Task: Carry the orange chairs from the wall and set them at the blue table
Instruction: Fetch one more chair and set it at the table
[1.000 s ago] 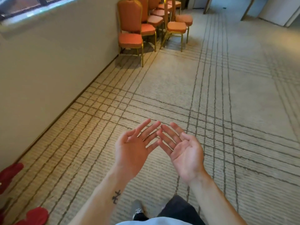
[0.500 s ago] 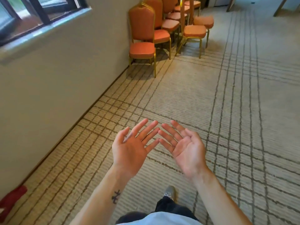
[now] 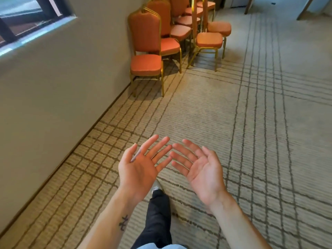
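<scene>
My left grip (image 3: 138,169) and right grip (image 3: 203,173) hang spread, palms up, empty. The wall (image 3: 62,83) runs along my left, and the orange chairs (image 3: 179,31) line it, well ahead. The blue surface is out of view. I'd take the nearest chair (image 3: 145,64) by backrest (image 3: 143,31) top and seat edge, lifting level.

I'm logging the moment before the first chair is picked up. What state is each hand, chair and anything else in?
Left hand: open, palm up, holding nothing.
Right hand: open, palm up, holding nothing.
Nearest orange padded chair with gold metal frame: upright on the beige lined carpet beside the beige wall, untouched.
Other orange chairs: standing crowded behind it, untouched.
Dark-framed window: cannot tell if open.
</scene>
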